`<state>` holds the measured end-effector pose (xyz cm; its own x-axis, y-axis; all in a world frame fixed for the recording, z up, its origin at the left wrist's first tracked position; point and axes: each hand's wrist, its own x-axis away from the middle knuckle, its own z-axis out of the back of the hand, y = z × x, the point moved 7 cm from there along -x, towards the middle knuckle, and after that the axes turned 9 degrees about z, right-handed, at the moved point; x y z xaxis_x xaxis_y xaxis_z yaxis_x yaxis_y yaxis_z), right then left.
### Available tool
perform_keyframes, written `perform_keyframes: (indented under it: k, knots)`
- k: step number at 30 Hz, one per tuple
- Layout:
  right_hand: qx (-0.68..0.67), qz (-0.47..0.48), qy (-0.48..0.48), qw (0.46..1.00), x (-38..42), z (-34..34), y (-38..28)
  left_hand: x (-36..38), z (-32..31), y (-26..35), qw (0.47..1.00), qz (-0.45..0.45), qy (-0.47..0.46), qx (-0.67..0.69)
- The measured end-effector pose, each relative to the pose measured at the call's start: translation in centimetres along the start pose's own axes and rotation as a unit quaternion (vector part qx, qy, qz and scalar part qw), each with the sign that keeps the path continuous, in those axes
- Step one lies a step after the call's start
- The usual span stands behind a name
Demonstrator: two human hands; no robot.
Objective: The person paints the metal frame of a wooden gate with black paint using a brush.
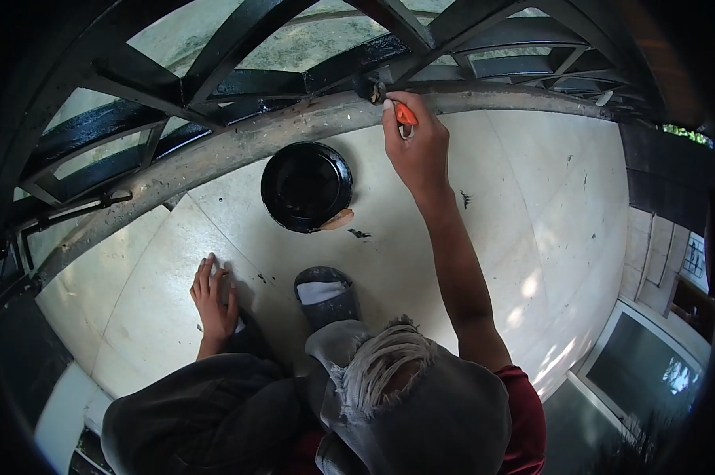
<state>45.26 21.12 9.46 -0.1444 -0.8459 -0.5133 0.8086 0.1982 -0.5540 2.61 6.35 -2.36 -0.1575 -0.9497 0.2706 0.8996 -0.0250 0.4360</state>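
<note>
My right hand (422, 154) is closed around the orange handle of a paintbrush (405, 114). The dark brush end reaches the foot of a black metal grille (270, 83), right at the raised sill (294, 119) beneath it. Wet-looking shine covers parts of the grille's bars. Below and left of the brush, a round black pan (347, 170) with glossy dark liquid inside sits on the pale floor. A small tan piece (337, 220) overlaps the pan's lower rim. My left hand (212, 301) is empty, with fingers stretched out over the floor beside my leg.
Black smudges (359, 233) mark the floor (484, 261) near the pan and right of my forearm. My shoe (326, 305) stands close below the pan. A glass-panelled frame (642, 368) is at the lower right, and a dark wall (664, 170) at the right.
</note>
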Motion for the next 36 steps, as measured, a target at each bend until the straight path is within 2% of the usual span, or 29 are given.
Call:
perform_keyframes:
  k: [2,3,6,7,9,10,12,15,17,19,22,26,28,29,31,32,34,36]
  knots:
    - [0.102,0.105,-0.014,0.989,-0.5,0.4,-0.7,0.1,0.0,0.1,1.0,0.005,-0.004,0.008]
    - [0.101,0.111,-0.015,0.989,-0.7,0.6,-0.9,0.0,0.1,0.0,1.0,0.006,-0.003,0.007]
    - [0.17,0.224,-0.116,0.953,-0.4,-0.2,-3.3,0.1,0.1,-0.1,1.0,0.003,0.005,0.007]
    - [0.171,0.226,-0.116,0.952,-0.6,-0.4,-3.4,0.1,0.0,-0.1,1.0,0.004,0.004,0.005]
    - [0.262,0.281,-0.189,0.904,-0.5,-2.1,-3.8,0.1,-0.1,-0.1,1.0,0.007,0.002,0.008]
    - [0.266,0.28,-0.187,0.903,-0.5,-2.6,-4.0,0.1,-0.1,-0.1,1.0,0.009,-0.001,0.009]
    - [0.279,0.316,-0.251,0.871,0.2,-4.8,-4.6,0.1,-0.1,-0.1,1.0,0.004,-0.001,0.009]
    - [0.269,0.295,-0.26,0.879,-0.4,-5.2,-6.1,0.1,0.1,0.0,1.0,-0.001,0.003,0.008]
    - [0.27,0.291,-0.224,0.89,-1.1,-4.7,-6.4,0.1,0.1,0.0,1.0,0.004,-0.005,0.016]
    - [0.312,0.273,-0.244,0.877,-0.8,-5.9,-5.1,0.1,0.0,-0.1,1.0,0.003,-0.001,0.016]
    - [0.281,0.261,-0.274,0.882,0.1,-6.1,-5.9,0.1,0.2,0.0,1.0,0.007,-0.007,0.022]
    - [0.251,0.262,-0.219,0.906,-1.6,-4.9,-6.6,0.0,0.2,0.0,1.0,0.007,-0.009,0.02]
    - [0.346,0.287,-0.25,0.857,-1.2,-6.0,-5.7,0.1,0.2,0.0,1.0,0.006,-0.009,0.02]
    - [0.347,0.287,-0.247,0.858,-1.2,-5.9,-6.1,0.0,0.2,-0.1,1.0,0.007,-0.01,0.021]
    - [0.307,0.196,-0.294,0.884,-0.9,-5.7,-6.2,0.2,0.2,-0.1,1.0,0.004,-0.007,0.022]
    - [0.306,0.196,-0.292,0.885,-1.0,-5.8,-5.9,0.1,0.2,0.0,1.0,0.001,-0.006,0.025]
    - [0.312,0.259,-0.257,0.877,-1.2,-5.9,-6.1,0.1,0.2,0.0,1.0,0.002,-0.005,0.024]
    - [0.307,0.237,-0.271,0.881,-0.5,-5.5,-7.0,0.1,0.2,0.0,1.0,0.005,-0.004,0.023]
